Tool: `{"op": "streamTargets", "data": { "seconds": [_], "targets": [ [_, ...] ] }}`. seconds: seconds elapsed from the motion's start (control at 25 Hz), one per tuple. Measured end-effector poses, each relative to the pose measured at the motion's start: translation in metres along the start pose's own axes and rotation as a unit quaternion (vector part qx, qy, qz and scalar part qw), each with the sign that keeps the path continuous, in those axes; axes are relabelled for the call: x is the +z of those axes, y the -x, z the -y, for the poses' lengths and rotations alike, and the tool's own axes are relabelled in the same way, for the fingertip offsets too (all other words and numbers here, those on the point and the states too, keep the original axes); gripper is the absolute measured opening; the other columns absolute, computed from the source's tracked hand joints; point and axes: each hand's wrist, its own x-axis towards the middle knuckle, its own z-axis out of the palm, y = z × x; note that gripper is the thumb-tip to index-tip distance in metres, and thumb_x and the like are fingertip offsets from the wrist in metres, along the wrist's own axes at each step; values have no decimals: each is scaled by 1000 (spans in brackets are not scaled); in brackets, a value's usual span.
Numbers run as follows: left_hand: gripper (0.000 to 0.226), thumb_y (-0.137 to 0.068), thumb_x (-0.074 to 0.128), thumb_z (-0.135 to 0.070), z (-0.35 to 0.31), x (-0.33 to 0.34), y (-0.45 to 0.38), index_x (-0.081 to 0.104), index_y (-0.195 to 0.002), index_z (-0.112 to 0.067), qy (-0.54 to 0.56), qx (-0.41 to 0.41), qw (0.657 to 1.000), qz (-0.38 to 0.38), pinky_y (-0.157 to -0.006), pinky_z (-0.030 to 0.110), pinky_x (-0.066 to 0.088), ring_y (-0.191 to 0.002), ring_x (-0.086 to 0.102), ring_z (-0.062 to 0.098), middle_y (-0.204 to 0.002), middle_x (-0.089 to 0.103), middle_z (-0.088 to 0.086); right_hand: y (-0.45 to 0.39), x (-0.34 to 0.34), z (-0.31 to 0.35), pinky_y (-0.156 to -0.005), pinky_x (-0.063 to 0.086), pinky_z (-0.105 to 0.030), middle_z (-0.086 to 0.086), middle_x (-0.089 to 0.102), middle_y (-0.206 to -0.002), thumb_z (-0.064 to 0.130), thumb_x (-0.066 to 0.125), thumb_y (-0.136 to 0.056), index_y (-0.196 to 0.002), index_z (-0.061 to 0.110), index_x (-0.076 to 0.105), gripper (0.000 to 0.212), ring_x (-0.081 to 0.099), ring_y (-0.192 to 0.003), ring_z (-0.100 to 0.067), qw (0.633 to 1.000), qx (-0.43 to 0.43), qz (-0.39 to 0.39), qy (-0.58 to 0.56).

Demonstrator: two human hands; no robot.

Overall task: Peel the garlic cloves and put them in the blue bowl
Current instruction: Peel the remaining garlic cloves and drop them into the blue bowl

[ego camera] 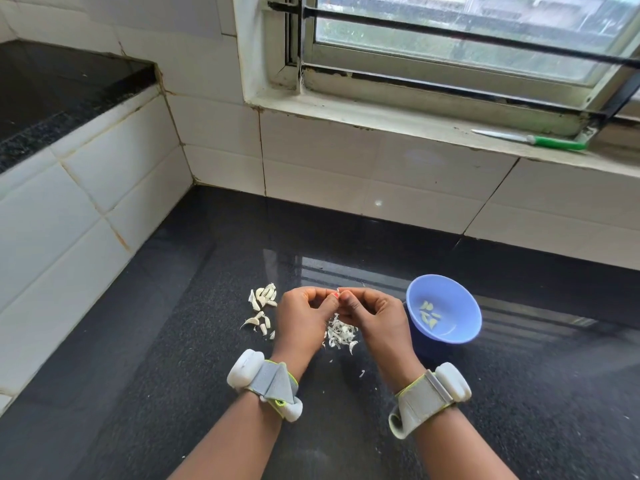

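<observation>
My left hand [304,315] and my right hand [372,315] meet fingertip to fingertip above the dark counter, both pinching one small garlic clove [341,292] that is mostly hidden by the fingers. Under the hands lies a heap of white peeled skins [341,334]. To the left of my left hand lies a loose pile of unpeeled garlic cloves [263,308]. The blue bowl [450,289] stands just right of my right hand and holds several peeled cloves [428,313].
A green-handled knife [540,141] lies on the window sill at the back right. White tiled walls bound the black granite counter [173,393] at the left and back. A raised black ledge [52,91] sits at the far left.
</observation>
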Motion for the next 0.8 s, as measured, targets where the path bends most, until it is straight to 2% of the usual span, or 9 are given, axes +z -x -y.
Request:
{"op": "streamTargets", "data": {
  "seconds": [0.08,0.2,0.36,0.44,0.56,0.68,0.8],
  "targets": [
    [7,-83,70,-19,0,0,0,75,-82,-14,-5,0,1000,2,-68,27,55,-70,68,10,-74,73,-2,0,1,1,-75,59,-29,-8,76,-89,14,65,-90,-98,11,74,12,73,-85,-20,998,26,-3,-54],
    [7,-83,69,-18,2,-1,-1,75,-85,-14,-41,3,999,9,-65,21,49,-68,64,7,-76,72,-3,-1,-2,1,-72,56,-24,-7,74,-89,22,64,-85,-99,11,74,20,68,-81,-15,986,73,-2,-151],
    [26,-83,59,-6,6,0,2,73,-99,-21,-183,78,978,58,-82,23,47,-88,62,12,-97,69,-4,-3,-11,3,-68,57,-21,-6,72,-83,11,58,-91,-99,7,73,17,66,-73,-10,963,123,-6,-238],
    [29,-80,54,-3,7,2,5,74,-86,-23,-197,94,974,64,-81,28,46,-87,59,14,-94,65,-4,-3,-14,6,-66,57,-20,-7,72,-82,6,56,-92,-100,4,71,16,67,-71,-9,955,136,-7,-264],
    [22,-82,49,-23,7,5,6,63,-67,-17,-209,95,972,44,-70,34,44,-77,56,19,-78,60,-3,-2,-16,8,-64,57,-20,-9,73,-83,7,60,-89,-99,2,70,15,68,-70,-11,953,142,-6,-266],
    [38,-86,53,-45,7,5,3,55,-63,-15,-183,100,978,23,-61,30,38,-64,52,15,-64,55,-4,-3,-18,6,-64,57,-21,-10,73,-83,16,66,-79,-96,4,71,22,68,-71,-12,963,123,-5,-241],
    [10,-85,67,-26,2,3,1,62,-77,-22,-142,94,985,27,-59,13,39,-64,55,-1,-70,62,-9,-3,-19,3,-66,55,-21,-7,73,-80,16,67,-81,-94,5,71,18,68,-72,-11,984,86,-3,-157]
  ]
}}
